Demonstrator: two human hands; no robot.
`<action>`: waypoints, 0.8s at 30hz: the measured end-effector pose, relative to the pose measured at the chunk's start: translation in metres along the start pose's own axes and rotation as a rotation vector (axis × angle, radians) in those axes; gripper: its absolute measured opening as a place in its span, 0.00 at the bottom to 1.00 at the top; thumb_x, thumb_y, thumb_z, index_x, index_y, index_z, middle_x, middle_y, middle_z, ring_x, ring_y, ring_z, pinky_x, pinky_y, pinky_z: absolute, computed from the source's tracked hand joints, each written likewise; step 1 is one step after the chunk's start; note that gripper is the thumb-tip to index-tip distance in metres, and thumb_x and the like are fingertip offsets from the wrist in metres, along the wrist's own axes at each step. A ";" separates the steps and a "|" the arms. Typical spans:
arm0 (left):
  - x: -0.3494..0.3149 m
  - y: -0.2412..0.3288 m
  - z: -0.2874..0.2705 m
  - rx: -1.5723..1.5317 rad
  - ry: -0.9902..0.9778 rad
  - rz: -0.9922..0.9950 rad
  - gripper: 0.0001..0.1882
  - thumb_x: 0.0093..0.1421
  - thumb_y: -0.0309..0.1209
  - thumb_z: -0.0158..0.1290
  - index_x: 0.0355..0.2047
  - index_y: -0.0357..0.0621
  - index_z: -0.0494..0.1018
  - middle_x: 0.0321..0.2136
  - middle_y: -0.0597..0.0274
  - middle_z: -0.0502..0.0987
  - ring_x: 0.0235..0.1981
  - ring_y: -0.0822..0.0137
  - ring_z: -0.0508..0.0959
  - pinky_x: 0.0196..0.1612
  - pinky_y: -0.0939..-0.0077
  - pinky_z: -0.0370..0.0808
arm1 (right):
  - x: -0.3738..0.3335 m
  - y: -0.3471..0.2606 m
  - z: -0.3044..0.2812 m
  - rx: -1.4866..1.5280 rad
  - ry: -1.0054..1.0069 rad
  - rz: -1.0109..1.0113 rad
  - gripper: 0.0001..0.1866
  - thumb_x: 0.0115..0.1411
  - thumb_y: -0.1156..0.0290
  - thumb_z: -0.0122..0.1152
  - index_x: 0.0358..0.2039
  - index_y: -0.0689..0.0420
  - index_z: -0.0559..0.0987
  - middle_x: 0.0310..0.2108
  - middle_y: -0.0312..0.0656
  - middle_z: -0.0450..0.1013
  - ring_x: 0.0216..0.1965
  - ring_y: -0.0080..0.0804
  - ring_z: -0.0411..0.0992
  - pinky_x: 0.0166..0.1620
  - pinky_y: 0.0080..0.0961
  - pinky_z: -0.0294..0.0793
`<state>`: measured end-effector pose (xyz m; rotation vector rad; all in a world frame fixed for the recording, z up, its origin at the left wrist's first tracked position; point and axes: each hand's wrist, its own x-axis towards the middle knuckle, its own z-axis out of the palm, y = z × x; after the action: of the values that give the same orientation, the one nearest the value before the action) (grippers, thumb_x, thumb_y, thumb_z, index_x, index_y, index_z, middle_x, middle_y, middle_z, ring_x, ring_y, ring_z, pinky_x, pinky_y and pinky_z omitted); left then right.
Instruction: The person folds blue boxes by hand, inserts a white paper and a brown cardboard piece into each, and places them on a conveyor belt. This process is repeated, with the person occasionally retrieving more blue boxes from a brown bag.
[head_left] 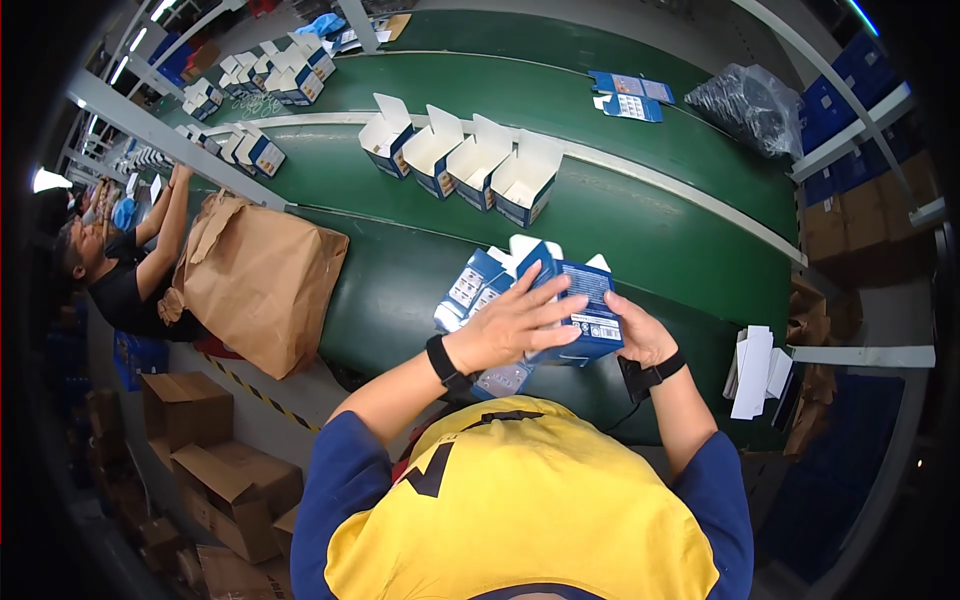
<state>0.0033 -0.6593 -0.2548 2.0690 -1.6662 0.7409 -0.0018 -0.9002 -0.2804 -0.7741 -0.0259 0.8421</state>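
Between my hands is a blue and white carton (590, 300), standing partly folded into a box with white flaps at its top. The fingers of my left hand (510, 325) lie spread across its front and left side, holding it. My right hand (640, 330) grips the right side, thumb near the upper edge. Left of the carton, partly under my left hand, lie several flattened blue and white cartons (467, 290). Another flat carton piece (503, 380) shows below my left wrist. What is inside the held carton cannot be seen.
Several open-topped cartons (430, 155) stand in a row on the green conveyor (640, 200). A large brown paper sack (260, 275) sits at the left, near a co-worker (120, 260). White sheets (755, 370) lie right; a black plastic bag (745, 108) sits far right.
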 end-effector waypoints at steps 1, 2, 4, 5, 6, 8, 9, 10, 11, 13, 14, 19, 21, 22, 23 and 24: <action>-0.005 -0.007 0.003 0.056 -0.078 -0.166 0.45 0.38 0.30 0.66 0.56 0.45 0.54 0.58 0.46 0.56 0.61 0.48 0.53 0.60 0.54 0.55 | 0.010 -0.004 -0.010 -0.006 -0.011 0.007 0.38 0.59 0.57 0.54 0.62 0.59 0.50 0.59 0.49 0.55 0.59 0.39 0.57 0.58 0.36 0.59; -0.010 -0.012 0.006 0.110 -0.151 -0.332 0.43 0.39 0.29 0.65 0.55 0.45 0.55 0.56 0.46 0.58 0.60 0.47 0.55 0.59 0.55 0.57 | 0.020 -0.011 -0.017 -0.088 0.051 -0.034 0.40 0.57 0.61 0.56 0.63 0.59 0.46 0.59 0.50 0.54 0.58 0.39 0.58 0.57 0.33 0.61; -0.032 -0.021 0.020 0.174 -0.217 -0.507 0.40 0.40 0.29 0.64 0.54 0.45 0.57 0.55 0.46 0.60 0.59 0.46 0.57 0.58 0.55 0.59 | 0.048 -0.025 -0.032 -0.252 0.169 -0.120 0.47 0.53 0.70 0.61 0.64 0.58 0.39 0.59 0.50 0.54 0.58 0.40 0.59 0.56 0.28 0.63; -0.050 -0.024 0.033 0.114 -0.201 -0.885 0.42 0.39 0.30 0.65 0.54 0.43 0.56 0.52 0.47 0.62 0.55 0.48 0.61 0.53 0.57 0.64 | 0.065 -0.029 -0.044 -0.263 0.162 -0.120 0.47 0.53 0.70 0.61 0.64 0.58 0.39 0.59 0.50 0.54 0.58 0.40 0.59 0.56 0.28 0.63; -0.069 -0.026 0.047 0.044 -0.178 -1.263 0.44 0.38 0.32 0.66 0.55 0.41 0.55 0.49 0.48 0.65 0.51 0.49 0.66 0.49 0.58 0.68 | 0.087 -0.031 -0.058 -0.486 0.319 -0.402 0.50 0.50 0.73 0.62 0.64 0.58 0.37 0.60 0.52 0.54 0.59 0.41 0.58 0.57 0.29 0.62; -0.103 -0.025 0.075 0.052 -0.462 -1.348 0.43 0.36 0.34 0.67 0.52 0.41 0.57 0.42 0.49 0.66 0.44 0.51 0.69 0.42 0.56 0.71 | 0.121 -0.024 -0.089 -0.708 0.462 -0.687 0.53 0.48 0.75 0.63 0.63 0.58 0.35 0.60 0.53 0.53 0.59 0.43 0.57 0.58 0.30 0.60; -0.105 -0.016 0.084 0.051 -0.457 -1.348 0.43 0.36 0.34 0.67 0.52 0.41 0.57 0.42 0.49 0.66 0.44 0.51 0.69 0.42 0.56 0.71 | 0.132 -0.021 -0.106 -0.856 0.555 -0.717 0.54 0.47 0.73 0.64 0.63 0.59 0.34 0.60 0.55 0.52 0.59 0.44 0.56 0.58 0.30 0.59; -0.105 -0.006 0.094 0.073 -0.466 -1.343 0.43 0.35 0.34 0.67 0.51 0.40 0.58 0.41 0.49 0.66 0.43 0.51 0.70 0.41 0.57 0.71 | 0.141 -0.017 -0.123 -1.003 0.652 -0.745 0.55 0.46 0.72 0.65 0.63 0.60 0.33 0.60 0.57 0.51 0.60 0.45 0.56 0.59 0.30 0.57; -0.107 0.001 0.098 0.102 -0.475 -1.348 0.43 0.34 0.35 0.68 0.50 0.40 0.59 0.39 0.49 0.66 0.42 0.51 0.71 0.40 0.57 0.72 | 0.147 -0.017 -0.122 -1.149 0.736 -0.770 0.57 0.45 0.70 0.66 0.63 0.60 0.33 0.60 0.59 0.50 0.60 0.46 0.55 0.60 0.29 0.56; -0.108 0.005 0.104 0.113 -0.448 -1.379 0.42 0.34 0.35 0.68 0.50 0.40 0.59 0.39 0.48 0.67 0.41 0.50 0.71 0.40 0.59 0.71 | 0.149 -0.006 -0.122 -1.159 0.803 -0.743 0.57 0.45 0.70 0.66 0.63 0.61 0.33 0.60 0.59 0.50 0.60 0.47 0.55 0.60 0.29 0.55; -0.109 0.007 0.107 0.117 -0.428 -1.408 0.42 0.34 0.34 0.67 0.50 0.40 0.59 0.39 0.48 0.67 0.41 0.49 0.71 0.41 0.61 0.71 | 0.145 0.005 -0.116 -1.168 0.876 -0.708 0.57 0.45 0.69 0.66 0.62 0.62 0.33 0.60 0.60 0.49 0.60 0.47 0.54 0.60 0.29 0.55; -0.092 0.018 0.105 0.205 -0.353 -1.422 0.37 0.35 0.34 0.67 0.45 0.39 0.62 0.38 0.48 0.69 0.40 0.48 0.71 0.41 0.62 0.71 | 0.079 0.097 -0.121 -0.413 0.922 -0.391 0.53 0.47 0.71 0.62 0.63 0.60 0.35 0.64 0.54 0.44 0.63 0.45 0.49 0.58 0.37 0.55; -0.102 0.022 0.104 0.175 -0.296 -1.421 0.33 0.37 0.34 0.66 0.42 0.39 0.64 0.36 0.49 0.70 0.38 0.51 0.72 0.40 0.64 0.71 | 0.040 0.104 -0.061 -0.125 0.735 -0.079 0.51 0.48 0.72 0.60 0.63 0.59 0.35 0.63 0.48 0.47 0.61 0.41 0.53 0.56 0.41 0.57; -0.107 0.022 0.103 0.147 -0.238 -1.410 0.29 0.38 0.35 0.66 0.38 0.38 0.66 0.34 0.50 0.71 0.35 0.54 0.73 0.38 0.65 0.71 | 0.038 0.108 -0.055 -0.117 0.742 -0.078 0.51 0.48 0.72 0.60 0.63 0.59 0.35 0.63 0.48 0.47 0.61 0.41 0.53 0.56 0.41 0.57; -0.107 0.023 0.101 0.116 -0.180 -1.395 0.24 0.39 0.35 0.66 0.35 0.38 0.68 0.31 0.51 0.72 0.33 0.56 0.74 0.37 0.67 0.71 | 0.033 0.111 -0.050 -0.085 0.762 -0.061 0.48 0.48 0.72 0.60 0.63 0.60 0.40 0.62 0.47 0.48 0.59 0.40 0.55 0.56 0.41 0.57; -0.107 0.020 0.098 0.109 -0.190 -1.389 0.24 0.39 0.35 0.66 0.35 0.38 0.68 0.31 0.51 0.72 0.33 0.56 0.74 0.37 0.67 0.71 | 0.031 0.113 -0.046 -0.053 0.779 -0.042 0.45 0.49 0.72 0.61 0.62 0.60 0.45 0.61 0.45 0.50 0.58 0.39 0.56 0.56 0.42 0.57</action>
<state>-0.0165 -0.6394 -0.3986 2.6842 0.0405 0.1239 -0.0410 -0.8607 -0.3935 -1.1050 0.6269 0.4573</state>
